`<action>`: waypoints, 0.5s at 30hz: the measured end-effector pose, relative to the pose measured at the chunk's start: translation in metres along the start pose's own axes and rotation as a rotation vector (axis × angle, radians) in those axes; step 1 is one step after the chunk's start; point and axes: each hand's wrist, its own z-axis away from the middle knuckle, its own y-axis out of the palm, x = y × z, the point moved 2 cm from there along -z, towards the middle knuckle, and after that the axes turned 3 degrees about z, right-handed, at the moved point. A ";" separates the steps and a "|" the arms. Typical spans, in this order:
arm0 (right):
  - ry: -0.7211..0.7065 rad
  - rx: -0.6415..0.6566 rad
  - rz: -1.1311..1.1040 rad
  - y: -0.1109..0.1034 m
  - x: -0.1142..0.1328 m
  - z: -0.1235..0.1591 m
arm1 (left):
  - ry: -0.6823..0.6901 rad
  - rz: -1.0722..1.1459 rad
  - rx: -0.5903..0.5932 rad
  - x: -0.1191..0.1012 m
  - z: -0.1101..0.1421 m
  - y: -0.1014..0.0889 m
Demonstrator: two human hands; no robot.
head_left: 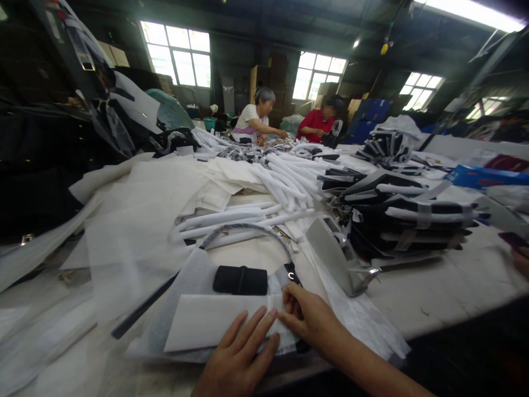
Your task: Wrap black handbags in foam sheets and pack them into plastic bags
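Observation:
In front of me lies a handbag wrapped in thin translucent paper (165,322), its wrapped handle (243,226) arching up behind it. A small black pouch-like piece (240,280) with a band round its middle rests on top. Below that, a folded white sheet (206,317) covers the bag's front. My left hand (243,355) lies flat on this sheet, fingers spread. Close beside it, my right hand (303,314) is closed at the sheet's right end, by a shiny clear strip; whatever its fingers pinch is hidden. A grey tape dispenser (336,256) stands to the right.
Thin paper sheets (136,204) spread over the left side. White padded tubes (285,179) lie across the middle. Black wrapped pieces (413,218) are stacked at the right. Two people (258,118) work at the far side; another person's hand (521,259) shows at the right edge.

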 end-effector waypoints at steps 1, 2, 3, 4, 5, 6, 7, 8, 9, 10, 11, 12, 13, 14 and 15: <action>0.000 -0.001 -0.006 0.000 -0.001 -0.001 | 0.022 -0.021 0.019 0.000 0.000 0.000; 0.000 -0.001 -0.011 -0.001 -0.002 -0.002 | 0.042 -0.035 0.037 -0.001 -0.001 0.000; 0.000 -0.001 -0.016 -0.002 -0.003 -0.003 | 0.055 -0.041 0.050 -0.001 -0.001 0.000; -0.002 0.000 -0.021 -0.002 -0.003 -0.004 | 0.059 -0.040 0.057 -0.001 -0.001 0.000; -0.005 0.001 -0.027 -0.003 -0.004 -0.005 | 0.057 -0.036 0.061 -0.001 -0.001 0.000; -0.010 0.001 -0.032 -0.003 -0.004 -0.006 | 0.049 -0.030 0.066 -0.001 -0.002 0.000; -0.016 -0.003 -0.038 -0.003 -0.003 -0.007 | 0.038 -0.025 0.075 -0.001 -0.002 0.000; -0.023 -0.007 -0.044 -0.003 -0.002 -0.007 | 0.030 -0.023 0.083 -0.001 -0.003 0.000; -0.031 -0.014 -0.049 -0.003 0.000 -0.006 | 0.024 -0.022 0.091 -0.001 -0.003 0.000; -0.037 -0.021 -0.053 -0.004 0.002 -0.005 | 0.022 -0.022 0.095 -0.002 -0.003 0.001; -0.043 -0.029 -0.054 -0.007 0.004 -0.002 | 0.020 -0.023 0.094 -0.002 -0.004 0.002; -0.056 -0.041 -0.051 -0.012 0.005 0.002 | 0.024 -0.023 0.092 -0.002 -0.003 0.003; -0.074 -0.070 -0.044 -0.019 0.005 0.007 | 0.028 -0.023 0.089 -0.002 -0.003 0.004; -0.089 -0.122 -0.028 -0.030 0.003 0.012 | 0.022 -0.021 0.070 -0.001 -0.003 0.006; -0.092 -0.208 -0.001 -0.044 -0.001 0.018 | 0.016 -0.018 0.047 0.000 -0.002 0.007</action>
